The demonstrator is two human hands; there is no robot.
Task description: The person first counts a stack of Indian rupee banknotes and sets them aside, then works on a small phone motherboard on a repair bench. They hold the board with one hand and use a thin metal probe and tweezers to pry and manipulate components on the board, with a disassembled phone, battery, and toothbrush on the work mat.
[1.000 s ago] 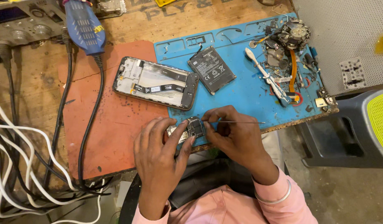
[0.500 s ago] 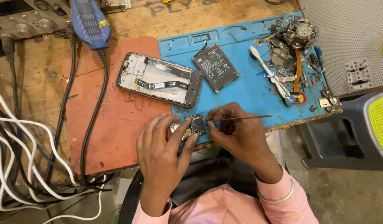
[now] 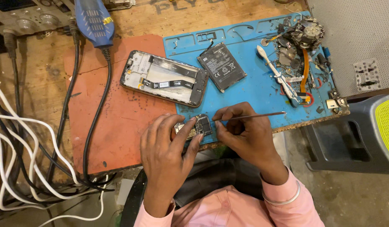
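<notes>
- Wooden workbench (image 3: 261, 12) carries a red mat (image 3: 114, 122) and blue repair mat (image 3: 253, 90).
- Left hand (image 3: 167, 153) pinches a small circuit board (image 3: 194, 127) at the blue mat's near edge.
- Right hand (image 3: 245, 134) grips thin tweezers (image 3: 253, 116), tips at the board.
- Opened phone (image 3: 165, 77) lies gutted, its battery (image 3: 221, 66) already out beside it; the board is not refitted.

A black rectangular battery label (image 3: 221, 66) with white print lay tilted on the blue mat (image 3: 253, 90). Just left of it, the opened phone (image 3: 164, 78) rested screen-down, so no display showed.
</notes>
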